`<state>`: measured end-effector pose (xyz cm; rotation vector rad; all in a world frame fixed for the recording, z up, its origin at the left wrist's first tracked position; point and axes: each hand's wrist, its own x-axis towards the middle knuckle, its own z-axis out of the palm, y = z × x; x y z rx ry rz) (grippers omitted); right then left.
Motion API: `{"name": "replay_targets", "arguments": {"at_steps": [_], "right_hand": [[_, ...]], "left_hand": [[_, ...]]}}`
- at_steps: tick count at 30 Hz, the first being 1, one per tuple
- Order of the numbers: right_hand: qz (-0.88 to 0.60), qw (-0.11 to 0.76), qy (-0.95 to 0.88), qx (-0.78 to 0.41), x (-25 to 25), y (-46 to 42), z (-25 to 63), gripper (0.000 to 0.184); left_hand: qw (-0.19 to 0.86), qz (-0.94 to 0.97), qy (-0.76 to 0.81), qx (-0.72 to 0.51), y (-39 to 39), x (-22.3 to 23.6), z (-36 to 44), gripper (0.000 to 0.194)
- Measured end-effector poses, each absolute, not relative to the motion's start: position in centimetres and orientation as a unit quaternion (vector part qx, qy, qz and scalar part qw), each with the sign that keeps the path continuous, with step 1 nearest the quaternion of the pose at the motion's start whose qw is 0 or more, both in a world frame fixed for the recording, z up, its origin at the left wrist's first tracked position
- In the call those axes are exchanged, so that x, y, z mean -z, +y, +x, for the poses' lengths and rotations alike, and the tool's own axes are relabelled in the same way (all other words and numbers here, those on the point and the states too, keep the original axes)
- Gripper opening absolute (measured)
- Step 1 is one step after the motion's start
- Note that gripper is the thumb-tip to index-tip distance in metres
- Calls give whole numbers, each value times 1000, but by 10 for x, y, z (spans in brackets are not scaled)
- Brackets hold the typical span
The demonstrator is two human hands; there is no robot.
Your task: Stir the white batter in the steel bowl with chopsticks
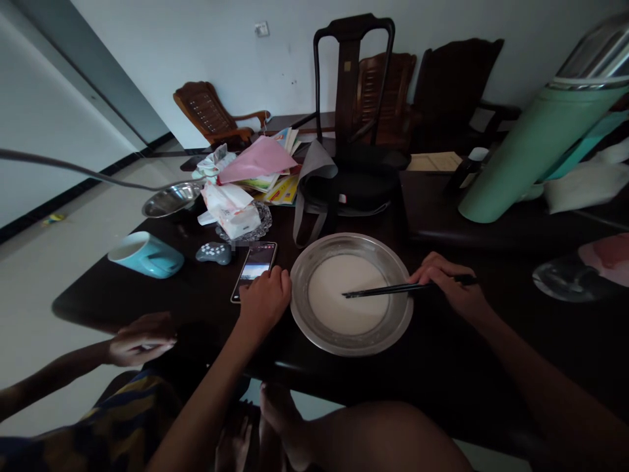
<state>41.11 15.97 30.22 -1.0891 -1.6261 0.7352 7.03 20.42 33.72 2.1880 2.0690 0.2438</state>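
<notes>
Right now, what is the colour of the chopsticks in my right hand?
The chopsticks look black, best seen in the head view, over the metal bowl.

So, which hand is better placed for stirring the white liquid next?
Probably the right hand: it holds the black chopsticks, tips in the white liquid. The left hand, beside the bowl, holds none.

pale wall (289, 65), dark wooden chairs (348, 72)
</notes>
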Motion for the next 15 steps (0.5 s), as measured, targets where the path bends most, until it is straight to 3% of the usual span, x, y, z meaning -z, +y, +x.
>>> {"name": "replay_targets", "arguments": {"at_steps": [3, 10, 15], "right_hand": [[-436, 471, -707, -298, -302, 159, 406, 23], [-459, 519, -648, -316, -300, 162, 414, 34], [-457, 484, -679, -309, -300, 162, 413, 25]], "left_hand": [[62, 736, 669, -87, 204, -334, 72, 26], [318, 639, 582, -390, 210, -297, 75, 35], [382, 564, 575, -453, 203, -287, 79, 42]]}}
